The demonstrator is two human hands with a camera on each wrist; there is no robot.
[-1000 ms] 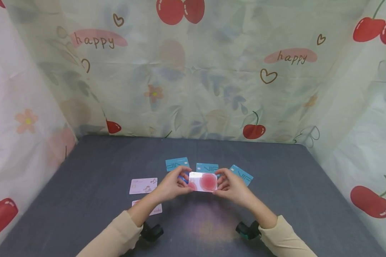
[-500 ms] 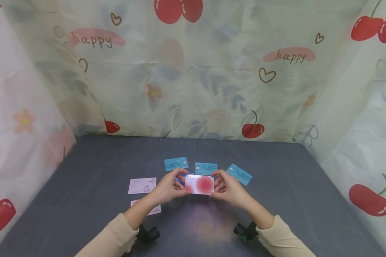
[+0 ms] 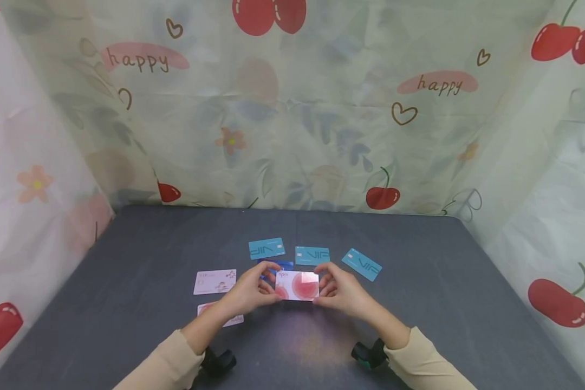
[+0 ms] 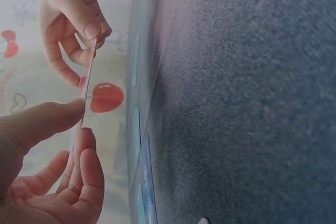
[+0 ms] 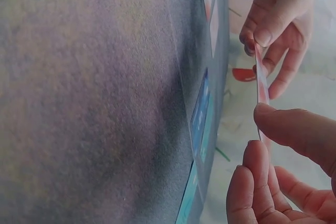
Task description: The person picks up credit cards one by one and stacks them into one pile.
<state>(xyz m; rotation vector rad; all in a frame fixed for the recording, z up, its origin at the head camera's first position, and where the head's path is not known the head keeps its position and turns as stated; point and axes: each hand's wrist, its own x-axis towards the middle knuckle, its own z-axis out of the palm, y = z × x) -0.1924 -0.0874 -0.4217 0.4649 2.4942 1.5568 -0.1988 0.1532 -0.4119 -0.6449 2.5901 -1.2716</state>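
A person's left hand is pinching the left end of a white rectangular card printed with red-pink circles, and the right hand is pinching its right end. Each grip is narrow, thumb at the near corner and a finger at the far corner. The hands are holding the card up off a dark grey cloth-covered worktop, its printed face turning toward the head camera.

Just beyond the left hand, a dark blue rectangular card is lying partly hidden. Farther off, three teal rectangular cards are lying in a row: one left, one middle and one right, the right one slanting. Left of the hands, a pale pink rectangular card is lying flat; nearer, the left forearm is partly covering a pink-and-white card. A cherry-printed cloth is hanging along the far side.
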